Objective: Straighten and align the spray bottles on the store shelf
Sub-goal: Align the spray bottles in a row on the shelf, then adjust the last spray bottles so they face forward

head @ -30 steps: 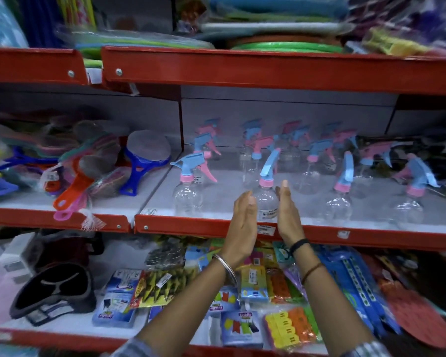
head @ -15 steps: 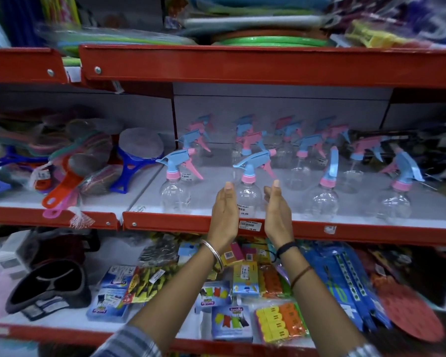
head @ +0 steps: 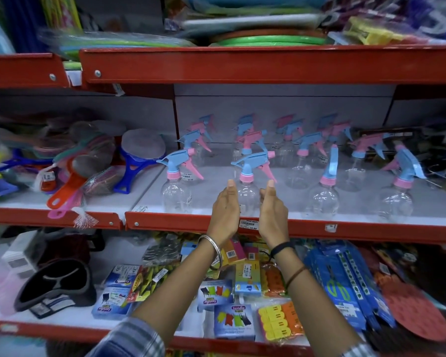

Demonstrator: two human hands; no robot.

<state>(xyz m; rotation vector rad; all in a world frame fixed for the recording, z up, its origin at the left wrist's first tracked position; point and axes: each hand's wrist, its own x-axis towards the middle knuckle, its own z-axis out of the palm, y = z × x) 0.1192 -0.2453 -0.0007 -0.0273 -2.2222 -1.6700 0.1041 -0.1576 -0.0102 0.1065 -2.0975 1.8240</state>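
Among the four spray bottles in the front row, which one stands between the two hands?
The second bottle from the left, flanked by the left hand and right hand. The other three stand clear of both hands.

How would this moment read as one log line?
left hand: open | right hand: open | cupping front spray bottle | upright, front row

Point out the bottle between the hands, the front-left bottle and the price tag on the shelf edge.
Middle bottle (head: pixel 247 195), head view, clear body.
Front-left bottle (head: pixel 176 194), head view, clear body.
Price tag (head: pixel 248 224), head view, label face.
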